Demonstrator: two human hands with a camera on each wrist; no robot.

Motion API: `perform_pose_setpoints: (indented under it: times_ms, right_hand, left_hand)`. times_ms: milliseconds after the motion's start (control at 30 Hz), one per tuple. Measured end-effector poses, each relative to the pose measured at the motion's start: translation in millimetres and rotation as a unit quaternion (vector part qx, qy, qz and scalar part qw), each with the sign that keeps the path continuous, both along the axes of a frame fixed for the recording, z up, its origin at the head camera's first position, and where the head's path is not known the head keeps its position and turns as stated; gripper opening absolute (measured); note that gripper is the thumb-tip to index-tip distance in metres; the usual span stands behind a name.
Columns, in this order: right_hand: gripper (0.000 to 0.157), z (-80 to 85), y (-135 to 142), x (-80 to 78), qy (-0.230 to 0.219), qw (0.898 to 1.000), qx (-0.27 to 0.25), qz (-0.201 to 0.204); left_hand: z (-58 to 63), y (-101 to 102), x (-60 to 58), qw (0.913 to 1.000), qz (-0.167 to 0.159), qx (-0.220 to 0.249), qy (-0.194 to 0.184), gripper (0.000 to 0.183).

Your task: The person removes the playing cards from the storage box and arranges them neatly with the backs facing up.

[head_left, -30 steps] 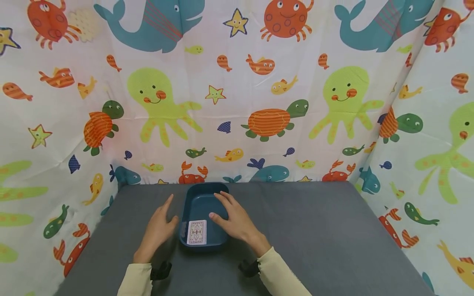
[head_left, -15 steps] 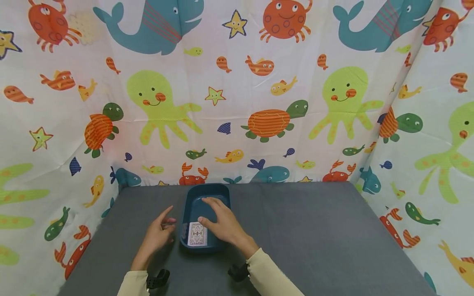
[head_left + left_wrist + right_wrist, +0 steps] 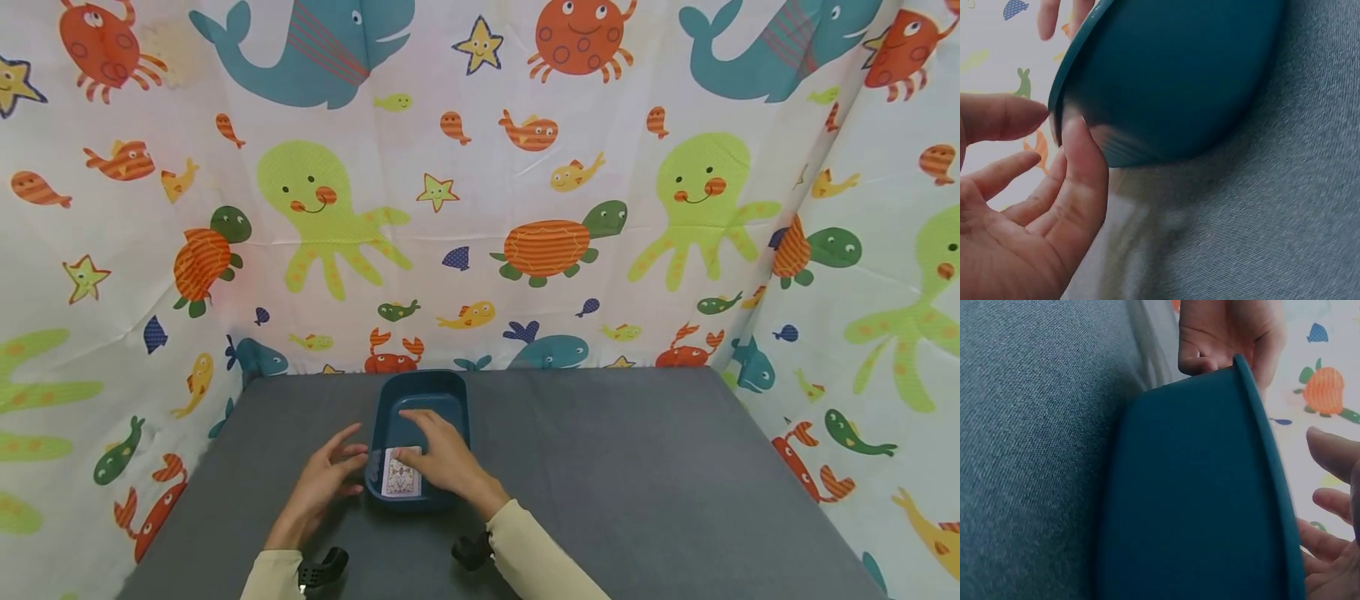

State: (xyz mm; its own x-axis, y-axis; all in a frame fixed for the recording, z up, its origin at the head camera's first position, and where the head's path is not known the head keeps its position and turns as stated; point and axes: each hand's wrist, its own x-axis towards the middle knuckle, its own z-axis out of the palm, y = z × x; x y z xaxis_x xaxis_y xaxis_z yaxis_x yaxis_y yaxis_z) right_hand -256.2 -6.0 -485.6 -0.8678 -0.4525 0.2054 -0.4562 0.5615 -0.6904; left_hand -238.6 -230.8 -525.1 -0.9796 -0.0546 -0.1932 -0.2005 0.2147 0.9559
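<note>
A dark blue rectangular tray (image 3: 431, 408) stands on the grey table, its rounded rim raised. In its near left part lies a playing card stack (image 3: 402, 477), patterned back up. My left hand (image 3: 318, 483) is at the tray's left rim, fingers loosely bent and thumb toward the rim; in the left wrist view its thumb (image 3: 1085, 156) overlaps the tray's outer wall. Above the tray's right side is my right hand (image 3: 442, 454), fingers stretched left and thumb over the cards' upper edge. The right wrist view shows its fingers (image 3: 1325, 544) spread beyond the rim, with nothing between them.
The grey cloth-covered table (image 3: 600, 467) extends to the right of the tray. A white curtain (image 3: 480, 283) printed with sea animals hangs behind and along the sides. Dark wrist cameras on straps sit below both hands.
My right hand has moved left and down, from the tray's right rim to over the cards. My left hand has lowered slightly and moved in toward the left rim, its fingers more bent.
</note>
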Motion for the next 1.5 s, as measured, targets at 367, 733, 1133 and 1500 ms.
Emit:
perform_pose_setpoints:
  times_ms: [367, 733, 1133, 1500]
  right_hand:
    - [0.057, -14.2, -8, -20.2, -0.036, 0.997, 0.065, 0.007]
    - [0.059, -18.4, -13, -32.1, -0.079, 0.992, 0.096, 0.021]
    - [0.053, -25.3, -16, -38.4, -0.119, 0.989, 0.093, -0.003]
    - [0.055, -31.9, -17, -39.4, -0.101, 0.989, 0.105, -0.019]
  left_hand:
    - [-8.8, 2, -0.4, 0.9986, -0.007, 0.052, 0.009, 0.063]
    - [-10.6, 3, -2.0, 0.9944, -0.007, 0.105, 0.004, 0.058]
    - [-12.1, 5, -2.3, 0.9921, -0.014, 0.125, 0.000, 0.058]
    - [-14.0, 5, -3.2, 0.9936, -0.007, 0.113, 0.005, 0.057]
